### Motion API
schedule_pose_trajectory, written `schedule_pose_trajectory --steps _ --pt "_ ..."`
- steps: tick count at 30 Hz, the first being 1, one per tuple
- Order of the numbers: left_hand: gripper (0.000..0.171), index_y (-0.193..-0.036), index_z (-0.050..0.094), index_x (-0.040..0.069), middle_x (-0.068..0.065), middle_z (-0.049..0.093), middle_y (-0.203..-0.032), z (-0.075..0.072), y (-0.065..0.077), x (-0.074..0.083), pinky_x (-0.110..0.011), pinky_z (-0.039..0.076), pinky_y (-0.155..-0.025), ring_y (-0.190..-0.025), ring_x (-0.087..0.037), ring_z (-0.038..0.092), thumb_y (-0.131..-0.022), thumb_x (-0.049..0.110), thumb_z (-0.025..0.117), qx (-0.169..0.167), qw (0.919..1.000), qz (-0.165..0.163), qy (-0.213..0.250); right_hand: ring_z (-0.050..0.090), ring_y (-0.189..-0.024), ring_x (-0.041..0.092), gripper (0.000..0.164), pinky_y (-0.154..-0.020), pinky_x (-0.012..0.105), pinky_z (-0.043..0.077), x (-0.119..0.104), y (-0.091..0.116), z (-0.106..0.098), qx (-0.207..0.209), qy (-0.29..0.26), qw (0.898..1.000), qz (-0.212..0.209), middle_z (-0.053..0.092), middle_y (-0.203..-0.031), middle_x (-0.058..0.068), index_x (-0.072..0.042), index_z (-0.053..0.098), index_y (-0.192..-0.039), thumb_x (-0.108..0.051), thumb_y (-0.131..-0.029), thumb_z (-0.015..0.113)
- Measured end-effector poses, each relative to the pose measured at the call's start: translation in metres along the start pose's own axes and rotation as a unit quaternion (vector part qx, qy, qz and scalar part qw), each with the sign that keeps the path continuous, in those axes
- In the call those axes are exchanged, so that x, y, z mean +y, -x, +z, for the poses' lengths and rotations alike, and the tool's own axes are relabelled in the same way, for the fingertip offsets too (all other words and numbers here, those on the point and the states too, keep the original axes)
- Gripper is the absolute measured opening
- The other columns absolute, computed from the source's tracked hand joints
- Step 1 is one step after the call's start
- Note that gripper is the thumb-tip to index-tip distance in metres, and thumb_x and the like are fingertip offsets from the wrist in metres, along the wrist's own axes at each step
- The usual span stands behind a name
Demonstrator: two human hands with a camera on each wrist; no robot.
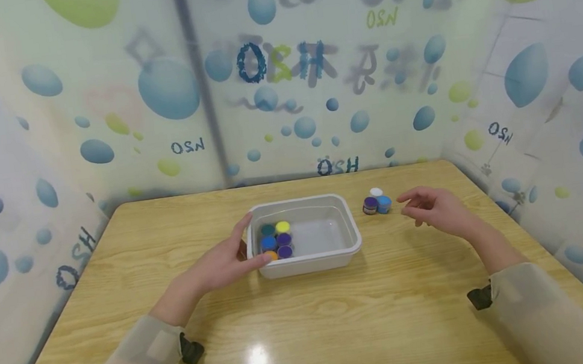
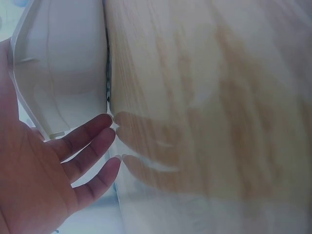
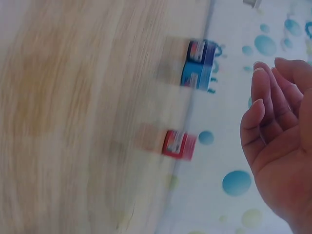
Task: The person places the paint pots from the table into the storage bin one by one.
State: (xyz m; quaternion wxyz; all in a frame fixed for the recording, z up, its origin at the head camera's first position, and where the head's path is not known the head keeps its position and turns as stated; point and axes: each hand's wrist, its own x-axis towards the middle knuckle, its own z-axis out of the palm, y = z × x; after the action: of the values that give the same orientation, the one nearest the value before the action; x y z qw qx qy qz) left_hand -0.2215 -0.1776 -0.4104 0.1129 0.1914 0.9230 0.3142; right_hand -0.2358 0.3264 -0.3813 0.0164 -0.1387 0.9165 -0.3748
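Observation:
My left hand (image 1: 220, 266) grips the left end of a white plastic tub (image 1: 312, 264), thumb over the rim and the other fingers along the outside wall. In the tub's left part stand several small jars with coloured lids, among them a yellow-lidded jar (image 1: 282, 227) and a blue-lidded jar (image 1: 268, 243). My right hand (image 1: 437, 209) hovers over the table with loosely bent fingers, holding nothing. Just left of it cluster a purple jar (image 1: 370, 205), a blue jar (image 1: 383, 204) and a white-lidded jar (image 1: 376, 192). The right wrist view also shows a red jar (image 3: 178, 144), hidden in the head view.
The wooden table (image 1: 320, 324) ends at the back against a pale curtain (image 1: 304, 107) printed with blue and green drops. Similar sheets hang along the left and right sides. A dark wrist-worn device (image 1: 191, 350) sits at the left cuff, another (image 1: 480, 297) at the right.

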Motion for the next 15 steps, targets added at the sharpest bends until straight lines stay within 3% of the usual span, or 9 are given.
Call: schedule_pose_trajectory --steps 9,15 --pt "0.117 -0.178 -0.002 0.028 -0.006 0.071 -0.112 0.002 0.000 -0.001 -0.036 0.053 -0.081 -0.097 -0.019 0.065 -0.097 0.076 0.068 0.002 1.0000 -0.001 0.004 0.073 -0.086 0.024 0.047 -0.073 0.037 0.059 0.035 -0.004 -0.021 0.018 0.008 0.998 0.055 0.074 -0.124 0.024 -0.001 0.063 -0.148 -0.030 -0.111 0.069" --pt "0.119 -0.178 -0.002 0.028 -0.006 0.072 -0.118 0.001 -0.001 -0.002 -0.038 0.056 -0.090 -0.103 -0.018 0.068 -0.096 0.076 0.068 -0.001 0.9999 -0.007 0.012 0.072 -0.085 0.027 0.052 -0.073 0.036 0.058 0.053 -0.008 -0.029 0.020 0.023 0.996 0.090 0.071 -0.122 0.026 0.000 0.060 -0.151 -0.033 -0.112 0.066"
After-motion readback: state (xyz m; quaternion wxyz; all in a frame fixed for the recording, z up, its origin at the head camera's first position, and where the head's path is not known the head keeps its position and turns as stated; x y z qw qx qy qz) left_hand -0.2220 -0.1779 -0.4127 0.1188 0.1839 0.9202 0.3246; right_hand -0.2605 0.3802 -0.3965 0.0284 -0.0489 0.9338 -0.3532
